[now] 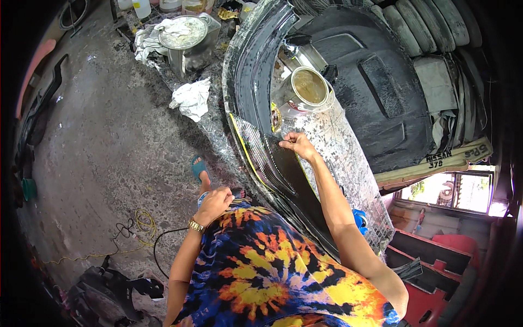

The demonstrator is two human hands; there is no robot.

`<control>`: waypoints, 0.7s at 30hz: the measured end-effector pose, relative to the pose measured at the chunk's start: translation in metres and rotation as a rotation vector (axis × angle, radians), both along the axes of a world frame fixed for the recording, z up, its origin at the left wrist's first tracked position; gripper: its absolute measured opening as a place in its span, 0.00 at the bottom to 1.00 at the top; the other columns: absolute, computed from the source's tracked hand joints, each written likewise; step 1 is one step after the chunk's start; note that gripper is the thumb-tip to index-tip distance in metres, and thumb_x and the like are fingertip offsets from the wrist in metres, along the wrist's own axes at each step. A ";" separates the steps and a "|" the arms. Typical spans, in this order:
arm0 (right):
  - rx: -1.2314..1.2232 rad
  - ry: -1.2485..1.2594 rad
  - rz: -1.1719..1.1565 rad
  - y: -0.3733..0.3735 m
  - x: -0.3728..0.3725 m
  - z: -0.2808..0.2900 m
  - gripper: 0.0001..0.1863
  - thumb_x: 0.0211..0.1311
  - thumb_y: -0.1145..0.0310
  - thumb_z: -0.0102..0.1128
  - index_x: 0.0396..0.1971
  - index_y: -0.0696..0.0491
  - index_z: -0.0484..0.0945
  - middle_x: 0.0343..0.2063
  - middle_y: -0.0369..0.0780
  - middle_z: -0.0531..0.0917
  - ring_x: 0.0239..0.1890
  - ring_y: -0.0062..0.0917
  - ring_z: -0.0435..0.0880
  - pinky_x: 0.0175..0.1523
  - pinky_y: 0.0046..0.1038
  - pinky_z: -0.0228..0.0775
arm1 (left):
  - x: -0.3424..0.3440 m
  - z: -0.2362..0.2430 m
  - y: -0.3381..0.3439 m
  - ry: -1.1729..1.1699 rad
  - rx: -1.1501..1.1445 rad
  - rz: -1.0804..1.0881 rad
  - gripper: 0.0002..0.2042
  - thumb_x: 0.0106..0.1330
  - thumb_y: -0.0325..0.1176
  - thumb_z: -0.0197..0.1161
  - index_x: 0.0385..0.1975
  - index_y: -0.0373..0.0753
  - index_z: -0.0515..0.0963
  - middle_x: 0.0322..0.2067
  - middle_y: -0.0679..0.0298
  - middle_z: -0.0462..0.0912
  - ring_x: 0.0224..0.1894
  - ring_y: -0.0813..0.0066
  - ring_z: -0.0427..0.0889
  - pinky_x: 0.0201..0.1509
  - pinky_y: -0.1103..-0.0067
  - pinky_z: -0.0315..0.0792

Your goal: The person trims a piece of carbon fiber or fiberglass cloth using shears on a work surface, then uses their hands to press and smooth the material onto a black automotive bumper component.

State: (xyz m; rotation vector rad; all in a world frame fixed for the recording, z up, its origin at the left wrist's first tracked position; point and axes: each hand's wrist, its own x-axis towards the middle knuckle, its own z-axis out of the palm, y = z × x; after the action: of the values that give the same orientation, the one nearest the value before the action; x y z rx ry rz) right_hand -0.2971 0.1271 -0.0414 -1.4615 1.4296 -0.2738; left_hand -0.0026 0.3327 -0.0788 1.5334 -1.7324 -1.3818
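Note:
A strip of black woven carbon-fibre cloth (267, 161) with yellow edging lies along the near part of a long curved dark mould (251, 76). My right hand (299, 146) pinches the cloth at its upper right edge, thumb and forefinger together. The mould's far part is bare, and its surface looks dark and glossy. My left hand (216, 205), with a gold watch at the wrist, rests against my leg beside the hem of my tie-dye shirt. Its fingers lie loosely extended, and I see nothing in them.
An open tin (310, 87) stands on the spattered table (340, 136) right of the mould. A larger metal can (188, 46) and white rags (190, 99) are at the far left edge. Large dark panels (376, 82) stand behind. A yellow cable (144, 220) lies on the floor.

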 end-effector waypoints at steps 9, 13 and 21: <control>0.160 -0.056 -0.042 -0.004 -0.007 0.000 0.08 0.53 0.68 0.68 0.24 0.50 0.76 0.21 0.27 0.75 0.25 0.12 0.68 0.34 0.18 0.58 | 0.010 -0.005 -0.019 -0.010 -0.035 -0.063 0.09 0.63 0.34 0.58 0.31 0.32 0.73 0.33 0.51 0.79 0.39 0.52 0.79 0.43 0.64 0.71; 0.166 -0.149 -0.076 -0.002 -0.007 0.004 0.14 0.52 0.67 0.70 0.35 0.50 0.74 0.24 0.27 0.76 0.26 0.11 0.69 0.33 0.16 0.58 | 0.006 -0.006 -0.019 -0.121 -0.091 -0.097 0.10 0.63 0.35 0.57 0.32 0.34 0.73 0.35 0.52 0.79 0.41 0.53 0.79 0.45 0.63 0.71; 0.233 0.008 0.064 -0.019 -0.005 -0.001 0.39 0.45 0.54 0.75 0.57 0.51 0.67 0.34 0.35 0.81 0.36 0.16 0.75 0.37 0.23 0.66 | -0.001 0.006 0.006 -0.303 -0.244 -0.102 0.10 0.62 0.36 0.58 0.33 0.35 0.74 0.35 0.53 0.79 0.40 0.53 0.79 0.46 0.64 0.72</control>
State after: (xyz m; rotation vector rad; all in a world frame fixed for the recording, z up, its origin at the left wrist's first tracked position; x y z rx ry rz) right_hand -0.3019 0.1076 -0.0424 -1.3155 1.3690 -0.0595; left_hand -0.0033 0.3391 -0.0733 1.5968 -2.0987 -0.9731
